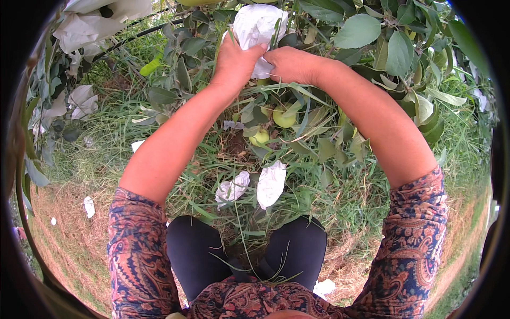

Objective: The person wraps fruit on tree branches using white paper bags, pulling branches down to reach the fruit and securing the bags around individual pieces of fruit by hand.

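Observation:
Among the apple leaves at the top of the head view is a white fruit bag [261,24], rounded and creased. My left hand [235,60] grips its left side, thumb across the front. My right hand [291,63] pinches the lower right part of the same bag, so the two hands almost meet. What the bag contains is hidden. Just below my hands hang bare green apples, one larger apple [284,115] and another apple [259,136] lower left of it, partly behind leaves and grass blades.
Crumpled white bags [271,184] lie in the grass before my knees [297,247]. More white bags [83,101] hang at the left. Leafy apple branches [398,52] crowd the upper right. A dark hose or wire [135,36] crosses the upper left. Dry mown grass [63,239] spreads lower left.

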Available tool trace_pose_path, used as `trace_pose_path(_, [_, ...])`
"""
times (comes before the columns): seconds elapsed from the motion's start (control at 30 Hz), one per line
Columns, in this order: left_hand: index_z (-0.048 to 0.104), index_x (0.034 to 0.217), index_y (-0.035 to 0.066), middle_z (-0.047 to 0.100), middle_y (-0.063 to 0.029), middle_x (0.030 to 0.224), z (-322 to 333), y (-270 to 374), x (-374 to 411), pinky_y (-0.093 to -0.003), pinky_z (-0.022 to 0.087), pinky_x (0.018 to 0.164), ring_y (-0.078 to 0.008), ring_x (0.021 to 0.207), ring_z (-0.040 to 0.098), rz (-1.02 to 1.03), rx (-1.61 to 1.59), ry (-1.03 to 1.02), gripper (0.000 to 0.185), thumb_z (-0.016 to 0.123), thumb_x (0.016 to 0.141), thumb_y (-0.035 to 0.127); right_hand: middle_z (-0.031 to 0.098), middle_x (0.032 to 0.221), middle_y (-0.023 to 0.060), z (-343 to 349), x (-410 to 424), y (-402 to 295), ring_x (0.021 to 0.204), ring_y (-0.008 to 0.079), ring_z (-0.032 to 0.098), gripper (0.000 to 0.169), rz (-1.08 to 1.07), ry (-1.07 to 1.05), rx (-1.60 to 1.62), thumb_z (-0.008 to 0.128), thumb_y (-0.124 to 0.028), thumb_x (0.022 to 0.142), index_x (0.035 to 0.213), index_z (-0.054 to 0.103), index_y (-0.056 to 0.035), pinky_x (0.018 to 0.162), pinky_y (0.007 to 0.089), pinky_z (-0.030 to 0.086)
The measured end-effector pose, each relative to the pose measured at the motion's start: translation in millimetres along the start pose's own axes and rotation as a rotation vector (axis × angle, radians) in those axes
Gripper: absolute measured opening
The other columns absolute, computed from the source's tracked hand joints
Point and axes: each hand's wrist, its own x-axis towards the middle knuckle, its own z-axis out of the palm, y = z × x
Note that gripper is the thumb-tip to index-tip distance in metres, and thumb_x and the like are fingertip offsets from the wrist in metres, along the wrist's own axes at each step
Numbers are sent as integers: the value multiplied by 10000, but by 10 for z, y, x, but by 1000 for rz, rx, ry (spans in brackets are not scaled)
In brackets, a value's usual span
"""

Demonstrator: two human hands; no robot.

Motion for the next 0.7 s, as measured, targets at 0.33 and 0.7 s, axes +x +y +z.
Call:
trace_pose_path(0.33, [320, 1389, 259, 590, -171, 1147, -287, -265, -46, -356, 455, 865, -293, 1006, 600, 272, 383, -36, 666, 590, 800, 106, 622, 972, 145, -149, 14, 174, 773, 233, 618, 317, 537, -189, 566, 454, -117, 813, 1080, 556, 20, 604, 374, 508])
trace_pose_path(0.7, [565, 1222, 252, 655, -92, 1039, -1277, 196, -752, -395, 474, 815, -281, 905, 632, -431, 1525, -1768, 651, 663, 662, 571, 593, 842, 114, -201, -12, 287, 610, 168, 590, 322, 700, -38, 825, 468, -123, 840, 1114, 514, 39, 514, 284, 516])
